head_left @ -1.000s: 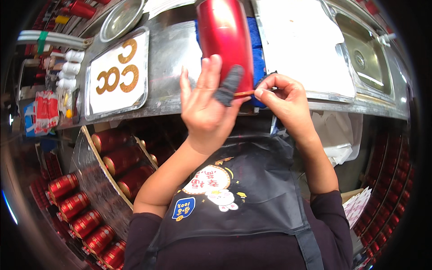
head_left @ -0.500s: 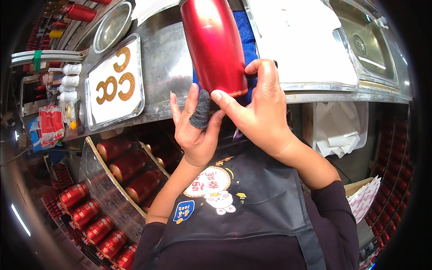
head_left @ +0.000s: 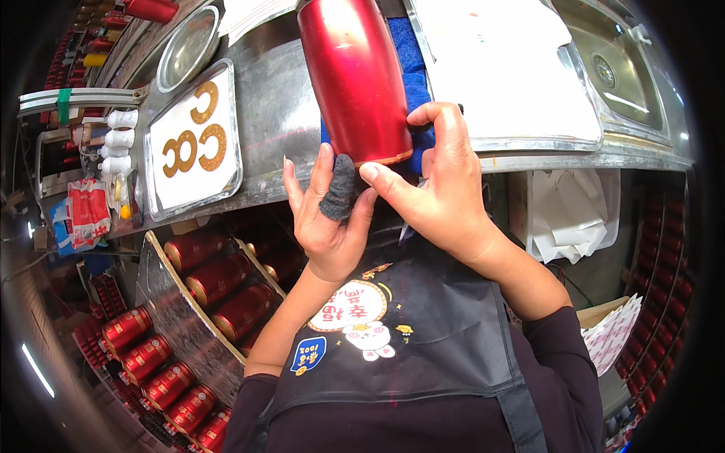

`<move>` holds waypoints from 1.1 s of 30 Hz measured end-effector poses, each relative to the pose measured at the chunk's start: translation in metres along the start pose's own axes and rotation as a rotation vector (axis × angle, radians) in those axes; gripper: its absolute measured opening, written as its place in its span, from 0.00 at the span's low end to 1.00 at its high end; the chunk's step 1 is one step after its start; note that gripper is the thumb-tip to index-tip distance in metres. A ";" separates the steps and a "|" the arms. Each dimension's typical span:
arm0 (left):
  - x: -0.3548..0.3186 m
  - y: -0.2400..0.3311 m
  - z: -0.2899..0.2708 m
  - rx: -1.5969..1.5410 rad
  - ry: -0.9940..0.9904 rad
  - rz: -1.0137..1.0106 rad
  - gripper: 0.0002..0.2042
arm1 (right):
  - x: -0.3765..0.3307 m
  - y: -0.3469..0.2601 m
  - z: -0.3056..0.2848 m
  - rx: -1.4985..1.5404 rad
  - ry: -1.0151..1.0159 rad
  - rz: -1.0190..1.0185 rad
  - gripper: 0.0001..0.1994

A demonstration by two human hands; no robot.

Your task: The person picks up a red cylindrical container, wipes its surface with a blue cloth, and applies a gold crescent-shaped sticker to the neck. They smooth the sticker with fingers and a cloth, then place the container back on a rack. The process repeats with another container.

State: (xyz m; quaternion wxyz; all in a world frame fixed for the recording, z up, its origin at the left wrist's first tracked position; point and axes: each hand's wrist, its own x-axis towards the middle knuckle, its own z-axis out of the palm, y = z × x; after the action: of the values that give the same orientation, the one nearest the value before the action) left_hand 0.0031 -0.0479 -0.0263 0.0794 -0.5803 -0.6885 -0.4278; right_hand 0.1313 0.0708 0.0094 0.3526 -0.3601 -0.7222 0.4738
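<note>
A large glossy red metal bottle [head_left: 359, 79] with a thin gold rim at its near end lies on a blue towel [head_left: 408, 57] on the metal counter. My left hand [head_left: 326, 211] is at its near left edge, fingers apart, the forefinger in a dark grey knitted finger sleeve [head_left: 337, 190]. My right hand [head_left: 442, 185] is at the near right end. Its thumb is by the gold rim and its forefinger is bent against the bottle's side. A thin pointed tool [head_left: 405, 232] pokes out below the right palm; most of it is hidden in the hand.
Left on the counter are a tray [head_left: 240, 143] with gold glittery curved pieces on white paper and a metal bowl [head_left: 215, 38]. A white-covered tray [head_left: 521, 142] and a sink [head_left: 642, 124] are at right. Below left stand red bottles [head_left: 249, 308] in a wooden rack [head_left: 170, 264].
The bottle has shifted slightly left, with its near end a little closer to me. My right hand has moved slightly, and more of the pointed tool shows beneath it.
</note>
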 end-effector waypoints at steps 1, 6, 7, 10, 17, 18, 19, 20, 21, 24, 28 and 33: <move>0.000 0.000 0.000 0.000 -0.007 -0.005 0.18 | 0.000 0.000 0.001 -0.011 0.013 -0.005 0.29; -0.001 0.000 0.000 0.009 -0.020 -0.016 0.19 | 0.001 0.000 0.000 -0.004 -0.002 0.025 0.29; -0.001 0.000 0.000 0.007 -0.019 -0.015 0.19 | 0.001 0.000 -0.001 0.000 -0.003 0.024 0.28; 0.000 0.000 0.000 0.000 -0.031 -0.004 0.20 | 0.001 0.001 -0.002 0.006 0.006 0.018 0.27; 0.005 0.000 -0.002 0.073 -0.055 0.062 0.19 | 0.001 0.004 -0.001 0.072 0.012 0.014 0.25; 0.006 0.001 -0.002 0.089 -0.062 0.076 0.19 | 0.002 0.005 -0.001 0.083 0.013 0.011 0.25; 0.008 0.001 -0.002 0.105 -0.068 0.089 0.19 | 0.002 0.006 -0.001 0.103 0.007 0.016 0.24; 0.009 0.002 -0.003 0.110 -0.074 0.096 0.19 | 0.002 0.007 -0.002 0.109 0.006 0.020 0.24; 0.011 0.002 -0.003 0.115 -0.079 0.104 0.19 | 0.002 0.007 -0.003 0.116 0.001 0.013 0.23; 0.017 0.005 -0.003 0.140 -0.075 0.130 0.18 | 0.001 0.008 -0.007 0.142 -0.022 0.046 0.21; 0.030 0.011 -0.003 0.188 -0.059 0.194 0.15 | 0.001 0.010 -0.012 0.357 -0.087 0.153 0.18; 0.036 0.023 0.000 0.237 -0.179 0.180 0.08 | 0.003 0.016 -0.016 0.527 -0.179 0.210 0.16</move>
State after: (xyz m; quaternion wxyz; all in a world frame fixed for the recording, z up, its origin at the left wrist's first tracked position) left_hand 0.0119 -0.0229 0.0070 0.1236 -0.6618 -0.6837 -0.2816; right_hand 0.1466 0.0848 -0.0005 0.3179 -0.2853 -0.5613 0.7088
